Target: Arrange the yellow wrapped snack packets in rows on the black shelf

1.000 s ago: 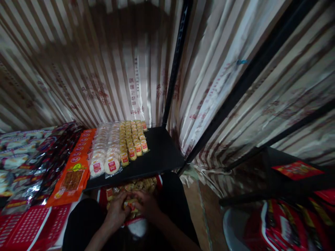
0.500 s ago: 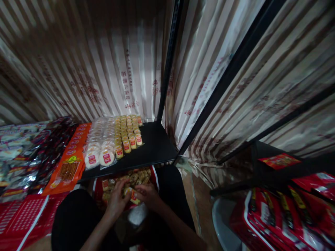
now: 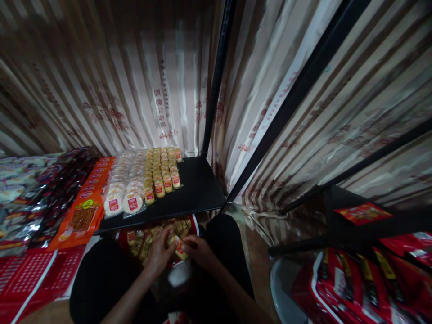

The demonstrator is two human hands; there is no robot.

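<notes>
A small yellow snack packet (image 3: 179, 249) with a red and white label is held between my two hands. My left hand (image 3: 159, 253) has its fingers curled round its left side. My right hand (image 3: 200, 253) pinches its right edge between thumb and fingers. Both hands are above a red basket with a white rim (image 3: 195, 223), which holds many similar gold-wrapped packets (image 3: 145, 240). Beyond it, on the black shelf (image 3: 199, 184), the same yellow packets (image 3: 159, 188) stand in rows beside round white packets (image 3: 132, 202).
Orange snack bags (image 3: 81, 216) and dark shiny packets (image 3: 60, 198) lie left on the shelf. A red perforated basket (image 3: 30, 279) is at lower left. Black metal posts (image 3: 266, 155) stand before a pleated curtain (image 3: 178, 81). Red packages (image 3: 357, 283) sit at lower right.
Both hands and the yellow packet have shifted slightly right, and the packet is turned a little more upright. The whole view has also shifted slightly.
</notes>
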